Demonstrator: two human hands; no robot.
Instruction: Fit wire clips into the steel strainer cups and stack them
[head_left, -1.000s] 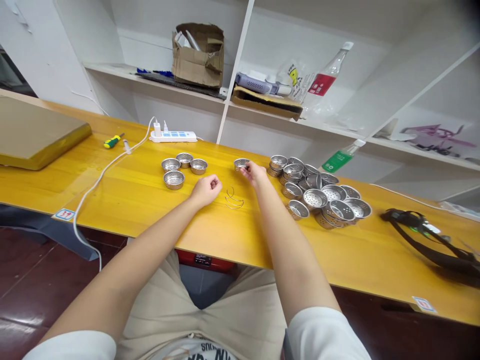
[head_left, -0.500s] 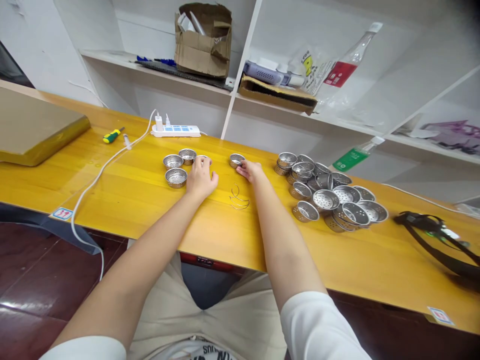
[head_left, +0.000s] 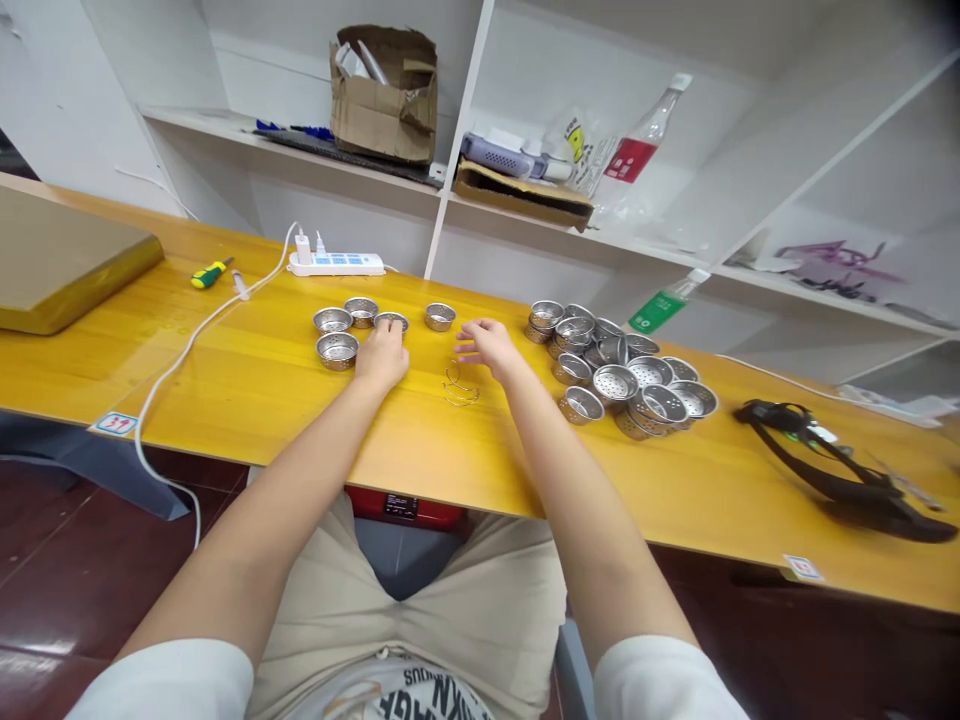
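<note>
Right hand (head_left: 484,343) withdrew; one cup (head_left: 439,318) near four others (head_left: 337,351)

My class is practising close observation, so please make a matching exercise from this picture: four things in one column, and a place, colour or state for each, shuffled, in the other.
Column 1
1. left hand
2. right hand
3. screwdriver
4. power strip

Column 2
A. white, with plugs in it
B. open, fingers spread, holding nothing
C. green and yellow
D. fingers at a metal cup

Right pairs: 1-D, 2-B, 3-C, 4-A
</note>
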